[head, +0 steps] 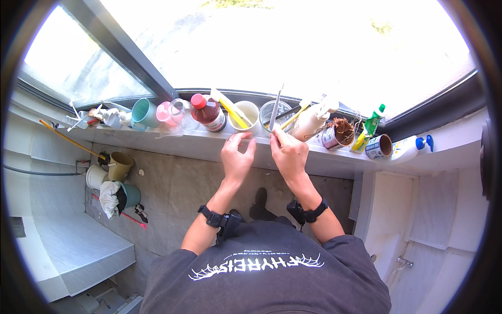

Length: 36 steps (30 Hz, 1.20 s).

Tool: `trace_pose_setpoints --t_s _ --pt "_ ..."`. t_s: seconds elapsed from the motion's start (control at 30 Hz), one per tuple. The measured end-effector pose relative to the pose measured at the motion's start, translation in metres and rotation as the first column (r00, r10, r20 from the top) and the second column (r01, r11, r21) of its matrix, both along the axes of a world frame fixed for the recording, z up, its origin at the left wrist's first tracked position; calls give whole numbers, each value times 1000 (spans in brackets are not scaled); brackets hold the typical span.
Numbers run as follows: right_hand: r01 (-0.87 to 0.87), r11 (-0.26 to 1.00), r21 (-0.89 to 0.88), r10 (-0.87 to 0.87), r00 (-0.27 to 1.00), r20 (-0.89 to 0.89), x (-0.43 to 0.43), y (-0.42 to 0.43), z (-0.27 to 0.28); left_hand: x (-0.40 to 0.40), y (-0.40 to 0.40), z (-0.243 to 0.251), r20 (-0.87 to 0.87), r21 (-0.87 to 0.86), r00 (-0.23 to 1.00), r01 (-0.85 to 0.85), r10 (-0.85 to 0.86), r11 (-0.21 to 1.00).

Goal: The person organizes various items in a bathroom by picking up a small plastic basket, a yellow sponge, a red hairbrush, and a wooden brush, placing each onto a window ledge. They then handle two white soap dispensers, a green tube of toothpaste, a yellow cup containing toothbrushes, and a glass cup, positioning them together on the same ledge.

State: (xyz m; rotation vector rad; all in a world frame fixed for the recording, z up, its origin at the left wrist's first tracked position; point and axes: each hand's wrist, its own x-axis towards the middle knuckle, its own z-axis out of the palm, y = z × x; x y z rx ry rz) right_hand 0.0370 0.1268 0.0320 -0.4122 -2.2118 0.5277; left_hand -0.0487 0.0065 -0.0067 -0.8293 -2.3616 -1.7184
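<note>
My right hand (pixel 289 153) pinches the lower end of a slim grey pointed tool (pixel 275 110), which stands nearly upright. Directly behind it sits a clear cup (pixel 289 108) with a dark stick-like item leaning inside. My left hand (pixel 238 155) is at the sill's front edge, thumb and fingers apart, with nothing visible between them. Just beyond its fingertips is a white cup (pixel 252 112) holding a yellow-and-white item (pixel 234 114). A brown bottle with a red cap (pixel 208 113) stands left of that cup. To the right of my right hand, a cream pump bottle (pixel 308 123) leans beside a yellow stick (pixel 294 117).
Farther left along the windowsill (pixel 219 143) are a clear jar (pixel 182 114), a pink cup (pixel 165 114) and a teal mug (pixel 143 114). Rightward stand a can with brown fibres (pixel 332 137), a green-capped pouch (pixel 368 127) and a blue-pump bottle (pixel 406 149). Buckets (pixel 120 167) occupy the floor.
</note>
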Motion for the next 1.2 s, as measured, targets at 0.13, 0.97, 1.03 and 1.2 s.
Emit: trace_pose_setpoints --t_s 0.13,0.97,1.03,1.2 --pt "-5 1000 7 5 1000 -4 0 1 -1 -3 0 2 -3 -5 1000 3 -4 1000" --pt "126 976 -177 -74 960 271 176 -72 -28 16 5 -41 569 198 233 892 -789 406" --pt "199 962 -189 -140 948 285 200 -80 -27 26 22 -45 551 160 151 946 -820 282" --pt "449 861 -239 -362 871 331 283 -113 -20 100 61 -19 507 126 -32 991 -861 37"
